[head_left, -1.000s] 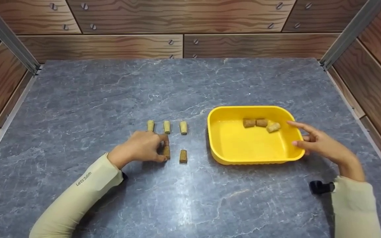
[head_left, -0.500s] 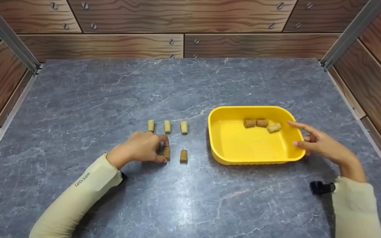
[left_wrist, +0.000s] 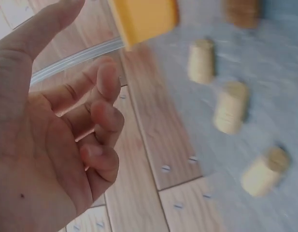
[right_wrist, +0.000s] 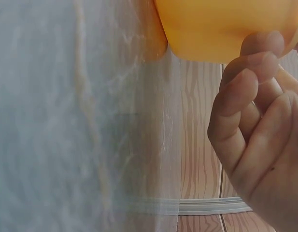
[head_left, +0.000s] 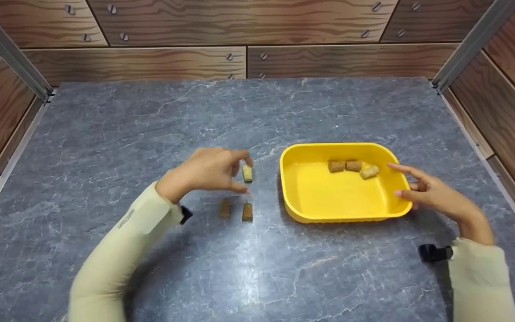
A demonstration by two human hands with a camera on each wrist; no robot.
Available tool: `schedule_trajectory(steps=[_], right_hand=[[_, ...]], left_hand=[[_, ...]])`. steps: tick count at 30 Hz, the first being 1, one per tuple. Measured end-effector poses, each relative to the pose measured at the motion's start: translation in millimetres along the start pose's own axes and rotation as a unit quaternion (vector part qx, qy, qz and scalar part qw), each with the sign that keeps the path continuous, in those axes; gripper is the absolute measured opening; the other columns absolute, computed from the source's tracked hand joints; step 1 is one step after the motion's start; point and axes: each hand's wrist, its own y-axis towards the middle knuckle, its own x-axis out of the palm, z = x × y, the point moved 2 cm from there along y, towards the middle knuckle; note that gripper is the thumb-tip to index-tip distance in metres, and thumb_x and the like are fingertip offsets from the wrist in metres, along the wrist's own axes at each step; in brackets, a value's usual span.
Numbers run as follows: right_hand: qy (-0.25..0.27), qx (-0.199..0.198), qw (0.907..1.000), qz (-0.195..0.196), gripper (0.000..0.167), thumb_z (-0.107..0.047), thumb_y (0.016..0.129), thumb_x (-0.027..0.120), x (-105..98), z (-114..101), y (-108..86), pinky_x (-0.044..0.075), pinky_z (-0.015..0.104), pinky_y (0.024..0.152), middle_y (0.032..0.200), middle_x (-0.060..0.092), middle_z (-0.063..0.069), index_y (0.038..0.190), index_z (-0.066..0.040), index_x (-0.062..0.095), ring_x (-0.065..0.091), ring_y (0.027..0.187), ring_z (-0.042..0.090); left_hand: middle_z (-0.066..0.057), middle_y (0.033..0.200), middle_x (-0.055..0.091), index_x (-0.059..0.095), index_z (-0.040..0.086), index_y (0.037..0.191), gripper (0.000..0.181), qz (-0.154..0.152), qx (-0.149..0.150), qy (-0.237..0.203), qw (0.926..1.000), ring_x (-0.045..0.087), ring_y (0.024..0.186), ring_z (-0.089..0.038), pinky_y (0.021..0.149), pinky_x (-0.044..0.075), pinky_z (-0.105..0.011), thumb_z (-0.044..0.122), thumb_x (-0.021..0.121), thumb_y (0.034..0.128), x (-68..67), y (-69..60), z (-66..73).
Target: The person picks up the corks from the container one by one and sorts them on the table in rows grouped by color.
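My left hand hovers over the row of pale corks, thumb and index finger spread apart, holding nothing. Its fingertips are nearest the rightmost pale cork; in the head view the hand hides the other pale ones. Three pale corks, one of them a middle cork, appear blurred in the left wrist view. Two brown corks, left and right, lie in front of that row. At the right, my right hand grips the right wall of a yellow plastic tub, some fingers behind the wall.
Inside the tub lie two brown corks and a pale cork near its back wall. The grey marbled table is bordered by wood-patterned panels and metal posts at the back corners.
My left hand has let go of the left brown cork and moved away from me and to the right, over the pale corks. The right hand and tub have stayed put.
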Motion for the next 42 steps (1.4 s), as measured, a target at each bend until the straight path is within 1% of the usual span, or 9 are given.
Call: schedule_trajectory(steps=[2,7,14,17,23,28,32,38,42], right_hand=[[0.003,-0.001,1.0000,-0.002,0.059,-0.008,0.096,0.056,-0.2,-0.7,-0.3,0.046,0.027,0.055,0.075,0.068,-0.004,0.150,-0.019,0.033,0.053,0.058,0.007],[0.015,-0.002,0.9999,-0.009,0.059,-0.007,0.096,0.055,0.0,-0.8,0.5,0.046,0.027,0.055,0.077,0.069,-0.004,0.149,-0.020,0.033,0.053,0.058,0.007],[0.012,-0.002,0.9999,-0.007,0.059,-0.007,0.096,0.056,0.2,1.1,1.1,0.046,0.027,0.055,0.079,0.070,-0.003,0.149,-0.020,0.033,0.053,0.058,0.008],[0.011,-0.001,0.9999,-0.007,0.059,-0.007,0.096,0.056,0.4,0.9,1.1,0.046,0.027,0.055,0.081,0.070,-0.003,0.149,-0.020,0.034,0.053,0.058,0.008],[0.013,-0.002,0.9999,-0.006,0.059,-0.007,0.096,0.056,-0.2,0.7,0.6,0.047,0.027,0.056,0.085,0.072,-0.002,0.150,-0.018,0.033,0.054,0.059,0.008],[0.011,-0.003,0.9999,-0.006,0.059,-0.008,0.096,0.056,0.5,1.0,-0.3,0.047,0.027,0.056,0.081,0.070,-0.004,0.150,-0.016,0.032,0.054,0.059,0.007],[0.022,-0.006,0.9997,-0.012,0.059,-0.007,0.096,0.056,1.4,1.6,-0.7,0.046,0.027,0.055,0.079,0.069,-0.004,0.149,-0.019,0.033,0.054,0.059,0.007],[0.037,-0.008,0.9991,-0.017,0.058,-0.005,0.097,0.054,0.8,1.2,-1.3,0.045,0.027,0.054,0.074,0.067,-0.005,0.149,-0.022,0.034,0.053,0.058,0.007],[0.039,-0.014,0.9989,-0.019,0.059,-0.004,0.097,0.053,0.2,0.1,-0.7,0.046,0.027,0.054,0.077,0.069,-0.004,0.149,-0.020,0.033,0.054,0.058,0.007]], left_hand=[[0.000,0.094,0.069,0.061,0.021,0.121,0.053,0.008,0.020,-0.020,0.9996,0.059,0.074,-0.014,0.063,0.046,-0.030,0.047,0.076,0.0781,-4.1,8.6,6.4],[0.000,0.099,0.067,0.060,0.020,0.124,0.050,0.011,0.053,-0.067,0.9962,0.060,0.075,-0.015,0.069,0.049,-0.031,0.041,0.075,0.0814,-15.4,29.1,23.8],[-0.002,0.102,0.066,0.060,0.019,0.124,0.045,0.014,0.104,-0.088,0.9905,0.056,0.088,-0.017,0.078,0.046,-0.030,0.038,0.072,0.0850,-34.6,54.3,52.4],[0.000,0.102,0.066,0.059,0.020,0.125,0.044,0.004,0.116,-0.095,0.9887,0.054,0.088,-0.016,0.077,0.044,-0.029,0.037,0.072,0.0856,-40.0,62.5,63.3],[0.002,0.105,0.065,0.058,0.021,0.127,0.044,-0.006,0.123,-0.094,0.9878,0.054,0.089,-0.013,0.078,0.043,-0.024,0.037,0.070,0.0875,-46.9,81.1,79.4],[0.002,0.106,0.066,0.057,0.022,0.128,0.043,-0.004,0.137,-0.080,0.9874,0.054,0.091,-0.012,0.080,0.043,-0.023,0.038,0.068,0.0891,-44.9,97.0,91.0],[0.002,0.105,0.066,0.058,0.022,0.127,0.041,0.004,0.144,-0.078,0.9865,0.055,0.090,-0.011,0.077,0.043,-0.022,0.038,0.067,0.0899,-41.1,108.1,98.9],[0.004,0.102,0.065,0.058,0.022,0.126,0.040,0.019,0.152,-0.114,0.9816,0.055,0.088,-0.008,0.077,0.044,-0.019,0.036,0.067,0.0896,-34.7,130.8,110.7],[0.005,0.099,0.065,0.060,0.022,0.124,0.037,0.013,0.144,-0.146,0.9788,0.057,0.087,-0.007,0.077,0.045,-0.019,0.034,0.067,0.0898,-21.1,151.7,113.9]])
